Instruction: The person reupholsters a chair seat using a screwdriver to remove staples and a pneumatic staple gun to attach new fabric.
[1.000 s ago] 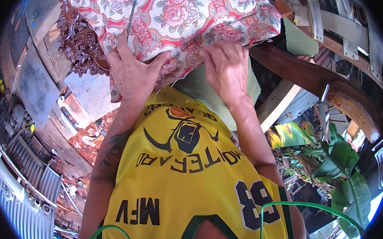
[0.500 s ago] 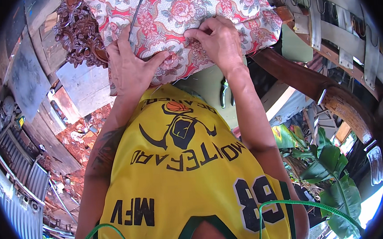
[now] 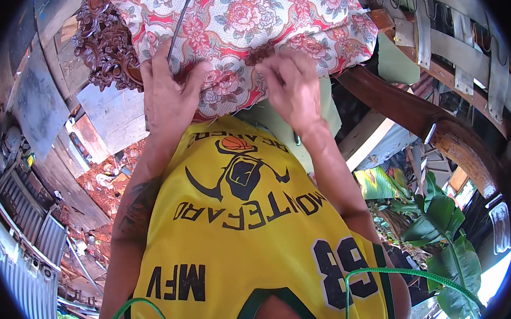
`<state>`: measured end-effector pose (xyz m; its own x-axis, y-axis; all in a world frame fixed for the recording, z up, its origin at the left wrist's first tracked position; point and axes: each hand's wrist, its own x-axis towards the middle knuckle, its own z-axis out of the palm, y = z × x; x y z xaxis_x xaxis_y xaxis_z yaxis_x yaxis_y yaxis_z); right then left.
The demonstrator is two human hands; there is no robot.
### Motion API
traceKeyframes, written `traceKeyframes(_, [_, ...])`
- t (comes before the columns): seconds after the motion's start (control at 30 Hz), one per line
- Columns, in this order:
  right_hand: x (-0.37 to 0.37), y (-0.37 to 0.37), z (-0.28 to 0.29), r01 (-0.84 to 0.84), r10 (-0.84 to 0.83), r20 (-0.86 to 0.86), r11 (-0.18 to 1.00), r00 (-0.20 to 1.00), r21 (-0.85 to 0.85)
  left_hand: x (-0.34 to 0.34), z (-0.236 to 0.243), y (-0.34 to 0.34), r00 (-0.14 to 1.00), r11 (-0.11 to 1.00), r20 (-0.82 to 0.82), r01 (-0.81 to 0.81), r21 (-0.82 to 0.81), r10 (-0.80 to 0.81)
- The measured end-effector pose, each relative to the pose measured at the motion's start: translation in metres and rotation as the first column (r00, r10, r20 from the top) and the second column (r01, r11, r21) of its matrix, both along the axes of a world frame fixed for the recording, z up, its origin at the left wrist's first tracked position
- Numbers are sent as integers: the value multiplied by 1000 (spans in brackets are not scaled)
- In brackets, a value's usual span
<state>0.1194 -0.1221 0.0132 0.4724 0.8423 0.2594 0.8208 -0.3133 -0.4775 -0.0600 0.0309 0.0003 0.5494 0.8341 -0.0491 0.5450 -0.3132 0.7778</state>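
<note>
Floral red, white and grey fabric [image 3: 243,11] covers a padded piece beside carved dark wood [image 3: 102,40]. My left hand [image 3: 170,97] rests on the fabric, fingers and thumb apart, beside a thin dark rod [image 3: 179,25]. My right hand [image 3: 294,90] is closed with curled fingers at the fabric, near a small brown patch [image 3: 259,53]; what its fingertips hold is hidden. A green panel [image 3: 276,110] lies below the fabric. A dark-handled tool [image 3: 297,138] on it is mostly hidden by my right hand and wrist.
A curved wooden arm [image 3: 392,98] and a webbed frame with springs [image 3: 459,42] stand at right. Leafy plants [image 3: 443,218] grow below them. At left are boards [image 3: 76,188], metal sheets [image 3: 39,111] and corrugated metal [image 3: 22,267]. My yellow jersey [image 3: 249,242] fills the bottom middle.
My right hand rose onto the fabric by half a second ago and has since dropped back lower, exposing the brown patch. My left hand has shifted only slightly. The view has shifted slightly.
</note>
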Motion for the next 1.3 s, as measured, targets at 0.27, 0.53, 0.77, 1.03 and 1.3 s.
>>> traceKeyframes(0.27, [-66, -16, 42, -55, 55, -714, 998, 698, 24, 29, 60, -25, 846, 813, 533, 294, -502, 24])
traceKeyframes(0.53, [39, 36, 63, 396, -414, -322, 910, 852, -121, 52, 39, 59, 887, 942, 418, 288, -169, -196])
traceKeyframes(0.77, [121, 78, -8, 359, -352, 273, 933, 895, 23, 11, -25, 60, 720, 589, -245, 680, 436, -650])
traceKeyframes(1.03, [115, 68, -6, 252, -263, 178, 964, 948, 82, -4, -37, 52, 748, 629, -195, 646, 432, -634])
traceKeyframes(1.3, [132, 69, -14, 276, -278, 285, 960, 917, 48, -2, -35, 41, 785, 682, -146, 601, 416, -602])
